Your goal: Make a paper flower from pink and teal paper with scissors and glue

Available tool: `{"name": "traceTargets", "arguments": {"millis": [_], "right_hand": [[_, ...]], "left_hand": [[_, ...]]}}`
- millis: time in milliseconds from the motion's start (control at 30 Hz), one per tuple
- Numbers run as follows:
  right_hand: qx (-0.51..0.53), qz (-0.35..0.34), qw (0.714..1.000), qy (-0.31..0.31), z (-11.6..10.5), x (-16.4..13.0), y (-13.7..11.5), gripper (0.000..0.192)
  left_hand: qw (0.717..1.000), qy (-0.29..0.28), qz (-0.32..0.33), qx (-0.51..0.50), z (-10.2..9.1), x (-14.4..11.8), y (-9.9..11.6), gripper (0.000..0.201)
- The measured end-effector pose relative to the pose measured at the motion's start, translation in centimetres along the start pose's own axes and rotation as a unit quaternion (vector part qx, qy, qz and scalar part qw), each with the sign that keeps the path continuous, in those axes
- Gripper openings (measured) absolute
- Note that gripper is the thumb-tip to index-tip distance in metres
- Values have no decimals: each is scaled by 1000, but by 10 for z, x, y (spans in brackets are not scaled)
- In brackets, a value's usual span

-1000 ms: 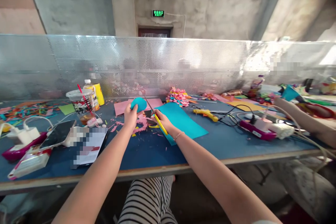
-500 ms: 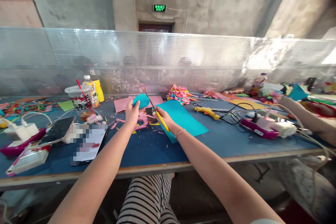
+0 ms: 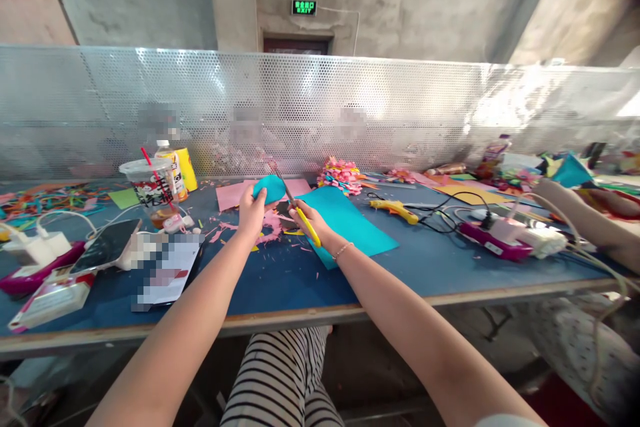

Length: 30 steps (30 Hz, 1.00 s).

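Observation:
My left hand (image 3: 253,208) is closed on a small rounded piece of blue paper (image 3: 270,190), pinching it by its left side above the table. In my right hand (image 3: 311,220) is a pair of scissors with yellow handles (image 3: 309,227); the blades point up and left, beside the right edge of the piece. Whether the blades touch the paper I cannot tell. Under my right hand lies a larger sheet of blue paper (image 3: 355,227). Pink paper scraps (image 3: 273,230) are scattered below my hands, and a pink sheet (image 3: 230,197) lies behind them.
A drink cup (image 3: 150,190), a bottle (image 3: 176,170) and phones (image 3: 173,270) stand or lie at left. Right of the blue sheet are a yellow glue gun (image 3: 395,210) and a purple power strip (image 3: 495,240) with cables. Another person's arm (image 3: 575,213) reaches in at far right.
The view has shifted slightly, with the background a little higher. Both hands keep their hold, and the blue piece looks slightly turned between them.

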State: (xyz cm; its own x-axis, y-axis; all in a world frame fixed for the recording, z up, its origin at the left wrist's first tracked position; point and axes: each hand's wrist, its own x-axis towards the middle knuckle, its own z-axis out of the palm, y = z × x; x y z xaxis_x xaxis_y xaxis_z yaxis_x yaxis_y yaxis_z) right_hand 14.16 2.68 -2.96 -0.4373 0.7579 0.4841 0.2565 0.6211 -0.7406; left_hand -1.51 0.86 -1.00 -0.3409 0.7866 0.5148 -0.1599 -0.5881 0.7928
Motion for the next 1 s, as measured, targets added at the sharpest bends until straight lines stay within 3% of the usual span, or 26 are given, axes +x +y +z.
{"name": "traceTargets", "arguments": {"millis": [267, 400, 500, 600, 667, 733, 800, 867, 933, 1000], "right_hand": [[-39, -1, 999, 14, 3, -2, -5, 38], [-122, 18, 992, 37, -4, 2, -4, 38], [-253, 50, 965, 52, -16, 4, 6, 34], [-375, 121, 919, 17, -28, 3, 20, 30], [-431, 156, 889, -21, -34, 1, 25, 28], [-452, 156, 878, -7, -35, 1, 25, 26], [-409, 115, 904, 52, -33, 2, 20, 26], [-276, 45, 957, 74, -27, 3, 14, 30], [-94, 1, 995, 35, -20, 5, 10, 33], [41, -2, 999, 2, -13, 7, 11, 32]], "left_hand": [[1000, 2, -4, -3, -2, 1, -1, 29], [1000, -5, -4, -12, -3, 2, -3, 28], [1000, 2, -16, 12, -8, 7, -6, 28], [996, 14, -34, 83, -18, 16, -11, 28], [988, 23, -38, 147, -27, 23, -13, 29], [979, 13, -40, 197, -34, 26, -15, 29], [973, -17, -45, 226, -34, 25, -15, 28], [970, -62, -58, 229, -29, 20, -15, 28], [967, -121, -78, 209, -21, 15, -16, 30], [959, -175, -88, 202, -16, 12, -16, 33]]}}
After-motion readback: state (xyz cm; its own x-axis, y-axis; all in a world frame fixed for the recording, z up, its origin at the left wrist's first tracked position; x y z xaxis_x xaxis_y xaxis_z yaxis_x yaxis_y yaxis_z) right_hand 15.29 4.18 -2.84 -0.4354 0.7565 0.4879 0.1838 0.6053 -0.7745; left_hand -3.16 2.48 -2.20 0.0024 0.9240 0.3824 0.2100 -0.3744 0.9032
